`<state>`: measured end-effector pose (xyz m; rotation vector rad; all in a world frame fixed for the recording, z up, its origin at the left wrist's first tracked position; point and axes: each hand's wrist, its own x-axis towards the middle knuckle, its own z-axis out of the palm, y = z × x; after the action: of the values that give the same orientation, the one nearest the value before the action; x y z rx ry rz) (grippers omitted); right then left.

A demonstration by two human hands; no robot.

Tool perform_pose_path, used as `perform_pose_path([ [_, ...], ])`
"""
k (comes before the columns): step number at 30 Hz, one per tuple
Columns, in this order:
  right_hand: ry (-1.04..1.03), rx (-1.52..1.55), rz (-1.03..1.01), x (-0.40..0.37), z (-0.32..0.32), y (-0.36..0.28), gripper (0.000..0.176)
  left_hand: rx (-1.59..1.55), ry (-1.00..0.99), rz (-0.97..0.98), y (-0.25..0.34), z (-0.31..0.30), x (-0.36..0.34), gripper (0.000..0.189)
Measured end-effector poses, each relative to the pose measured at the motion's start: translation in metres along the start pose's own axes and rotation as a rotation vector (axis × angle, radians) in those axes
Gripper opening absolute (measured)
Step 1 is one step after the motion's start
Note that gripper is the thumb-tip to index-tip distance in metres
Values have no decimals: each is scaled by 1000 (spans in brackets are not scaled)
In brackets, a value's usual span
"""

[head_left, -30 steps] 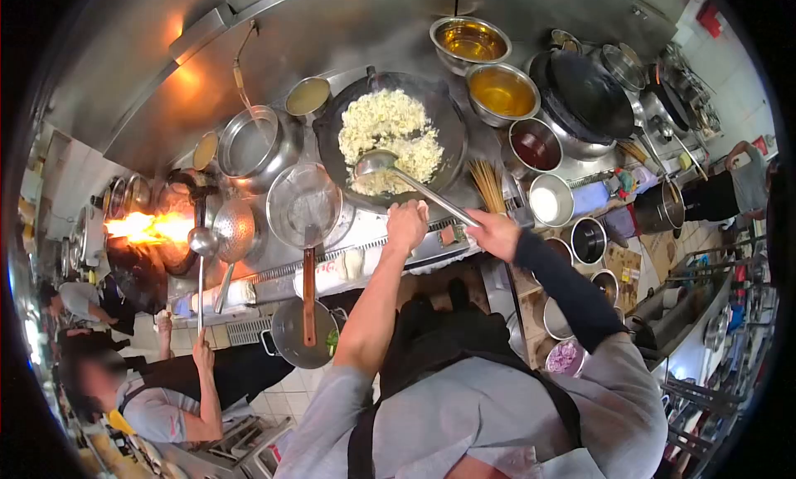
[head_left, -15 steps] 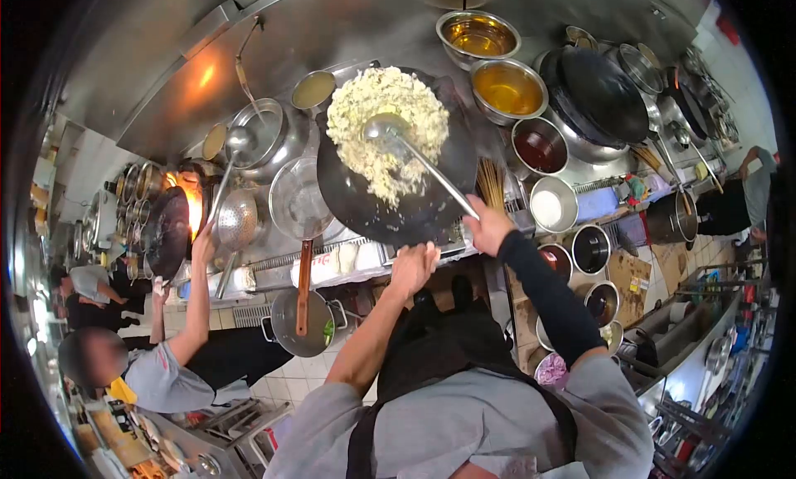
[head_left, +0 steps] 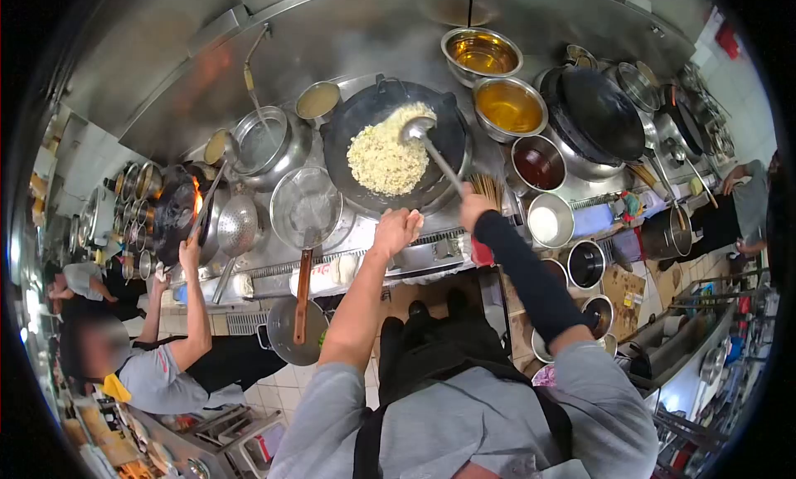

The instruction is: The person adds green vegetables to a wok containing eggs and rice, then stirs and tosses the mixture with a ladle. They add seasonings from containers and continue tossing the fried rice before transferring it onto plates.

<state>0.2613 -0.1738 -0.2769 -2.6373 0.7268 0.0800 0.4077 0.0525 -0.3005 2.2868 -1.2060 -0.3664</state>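
Note:
My left hand [head_left: 400, 231] is closed at the near rim of a black wok [head_left: 338, 151]; its fingertips are partly hidden, and something pale shows by them. In the wok lies a heap of pale yellow, crumbly fried rice [head_left: 386, 161]. My right hand [head_left: 475, 209] grips the handle of a metal ladle [head_left: 417, 129], whose bowl rests on the upper right side of the rice. A bundle of thin bamboo sticks [head_left: 487, 190] stands just right of the wok, beyond my right hand.
At left a co-worker [head_left: 178, 371] works a second wok [head_left: 172, 209] over flame. Bowls of yellow oil [head_left: 510, 106], a pot of dark red sauce [head_left: 539, 163] and a container of white contents [head_left: 550, 219] line the right. A wooden-handled strainer [head_left: 306, 205] lies left of my wok.
The wok has gone from tilted to more level on the stove. The rice has gathered into a smaller heap, and the ladle has moved right. The co-worker's ladle has shifted toward their wok.

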Motion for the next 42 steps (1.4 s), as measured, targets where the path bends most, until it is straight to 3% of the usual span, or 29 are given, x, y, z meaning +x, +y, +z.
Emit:
perform_pose_path([
  [2, -57, 148, 20, 4, 13, -46, 55, 30, 9, -20, 6, -4, -5, 42],
  [5, -189, 144, -170, -27, 22, -45, 54, 25, 51, 18, 4, 1, -5, 43],
  [7, -358, 42, -157, -70, -65, -52, 59, -34, 17, -9, 1, 1, -4, 45],
  [9, -364, -68, -201, -63, -94, -19, 62, -113, -50, -34, 16, -15, -6, 45],
  [11, -166, -63, -234, -22, -79, 4, 50, -78, -18, -36, 8, -7, -6, 45],
  [13, -123, -87, -105, 27, -28, -13, 42, -59, -26, -41, 13, -11, -3, 45],
  [15, -154, 101, 7, 21, -5, -52, 44, 12, -18, -33, 10, -8, -2, 45],
  [18, -81, 283, -216, -13, 48, -37, 59, 43, 10, -73, 20, -12, -5, 46],
  [20, -13, 504, -476, -61, -13, -33, 56, 15, 69, -107, 11, 11, -6, 42],
  [21, -523, 553, 31, -108, -136, -87, 44, -3, 123, -85, 27, 1, -18, 40],
  [23, -547, 754, -18, -145, -157, -60, 41, -38, 230, -35, 92, -58, -47, 36],
  [25, -850, 1006, 163, -163, -208, -50, 35, -85, 267, 16, 125, -111, -66, 35],
  [27, -939, 1096, 280, -165, -240, -39, 22, -111, 248, 22, 121, -121, -67, 35],
  [29, -929, 941, 334, -136, -211, -14, 29, -112, 190, -13, 101, -107, -49, 37],
  [30, -834, 845, 299, -113, -176, 1, 35, -101, 59, -98, 85, -73, -44, 41],
  [31, -732, 753, 262, -94, -141, 13, 41, 24, 83, 73, 74, -42, -50, 46],
  [33, -455, 696, 160, -72, -110, -3, 49, 16, -10, -64, 60, 9, -62, 48],
  [35, 384, 399, -518, -55, -20, 18, 51, -98, -12, -51, 58, 21, -89, 50],
  [36, 373, 381, -412, -73, -18, 5, 50, 14, -52, 26, 54, 21, -100, 35],
  [38, 140, 452, -106, -128, -46, -27, 48, 10, 7, 5, 60, 3, -98, 38],
  [40, 184, 674, -165, -162, -23, -21, 51, -83, 41, -22, 74, -38, -86, 39],
  [41, 57, 685, -124, -177, -20, -9, 55, -90, 37, 37, 71, -54, -72, 43],
  [42, 69, 583, -155, -189, -32, -1, 57, -81, 64, 52, 61, -55, -59, 43],
])
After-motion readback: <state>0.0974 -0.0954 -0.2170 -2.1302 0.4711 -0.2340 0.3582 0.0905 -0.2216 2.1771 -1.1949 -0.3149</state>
